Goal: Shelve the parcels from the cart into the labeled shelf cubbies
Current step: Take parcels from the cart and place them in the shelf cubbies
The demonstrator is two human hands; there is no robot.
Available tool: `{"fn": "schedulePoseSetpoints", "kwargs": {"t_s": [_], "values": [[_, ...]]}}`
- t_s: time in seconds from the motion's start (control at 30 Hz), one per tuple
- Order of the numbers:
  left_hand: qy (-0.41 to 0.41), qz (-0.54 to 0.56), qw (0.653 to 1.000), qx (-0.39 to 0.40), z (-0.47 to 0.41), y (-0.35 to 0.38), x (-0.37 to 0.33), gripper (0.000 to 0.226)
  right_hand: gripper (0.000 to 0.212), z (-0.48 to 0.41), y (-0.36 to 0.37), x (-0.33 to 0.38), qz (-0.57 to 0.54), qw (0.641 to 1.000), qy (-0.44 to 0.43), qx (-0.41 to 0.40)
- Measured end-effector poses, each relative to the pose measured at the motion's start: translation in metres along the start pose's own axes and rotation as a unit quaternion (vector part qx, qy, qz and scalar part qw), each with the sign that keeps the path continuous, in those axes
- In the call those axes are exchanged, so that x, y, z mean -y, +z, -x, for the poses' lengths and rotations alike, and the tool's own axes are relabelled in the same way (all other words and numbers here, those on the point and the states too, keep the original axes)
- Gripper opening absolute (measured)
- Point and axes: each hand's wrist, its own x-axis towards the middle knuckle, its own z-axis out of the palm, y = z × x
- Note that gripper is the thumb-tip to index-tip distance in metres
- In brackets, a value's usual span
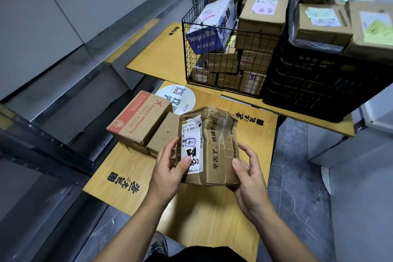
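Here both hands, left (168, 168) and right (251, 178), grip a crumpled cardboard parcel (209, 147). Below lies a smooth yellow wooden board (210, 215). Two boxes (140, 120) sit at its left edge.

bare forearms, no sleeves in view; dark garment (197, 254) at the waist, a grey shoe (158, 244) below.

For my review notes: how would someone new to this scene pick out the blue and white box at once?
Find the wire basket on the yellow table, left of the black crate. The blue and white box lies tilted at its top left corner, poking above the rim. Every parcel around it is plain brown cardboard; it alone is blue and white with printed lettering.
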Motion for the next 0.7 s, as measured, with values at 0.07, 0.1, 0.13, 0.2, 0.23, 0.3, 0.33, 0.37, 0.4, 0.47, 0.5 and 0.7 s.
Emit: {"fn": "schedulePoseSetpoints", "kwargs": {"t_s": [0.07,0.1,0.13,0.2,0.23,0.3,0.33,0.37,0.4,0.47,0.5,0.7], "values": [[-0.015,0.022,0.999,0.02,0.004,-0.001,0.002,0.061,0.043,0.0,0.0,0.0,0.013,1.0,-0.003,0.018],[-0.017,0.027,0.999,0.025,0.005,-0.002,0.002,0.063,0.043,0.001,0.0,-0.001,0.025,0.999,-0.006,0.024],[-0.016,0.027,0.999,0.023,0.006,-0.003,0.001,0.065,0.042,0.001,0.001,-0.001,0.039,0.999,-0.01,0.026],[-0.004,0.017,1.0,0.006,0.007,-0.007,0.0,0.068,0.038,0.002,0.003,-0.002,0.093,0.995,-0.033,0.024],[0.002,0.009,1.0,-0.004,0.008,-0.01,-0.001,0.067,0.035,0.002,0.006,-0.001,0.136,0.989,-0.051,0.021],[0.015,-0.013,1.0,-0.023,0.009,-0.017,-0.002,0.065,0.032,0.002,0.013,0.002,0.206,0.975,-0.082,0.017],[0.022,-0.027,0.999,-0.033,0.01,-0.022,-0.002,0.065,0.033,0.003,0.018,0.005,0.225,0.97,-0.086,0.02],[0.027,-0.042,0.998,-0.043,0.012,-0.026,-0.001,0.065,0.032,0.003,0.023,0.009,0.237,0.967,-0.085,0.027],[0.031,-0.056,0.996,-0.055,0.014,-0.031,-0.001,0.065,0.032,0.002,0.028,0.012,0.246,0.965,-0.082,0.036],[0.04,-0.074,0.993,-0.079,0.019,-0.04,0.002,0.066,0.04,0.001,0.037,0.016,0.265,0.96,-0.072,0.061],[0.048,-0.087,0.991,-0.093,0.021,-0.045,0.003,0.065,0.048,0.0,0.042,0.017,0.273,0.956,-0.065,0.082],[0.097,-0.168,0.962,-0.191,0.042,-0.074,0.004,0.06,0.067,0.002,0.09,0.002,0.26,0.946,-0.063,0.183]]}}
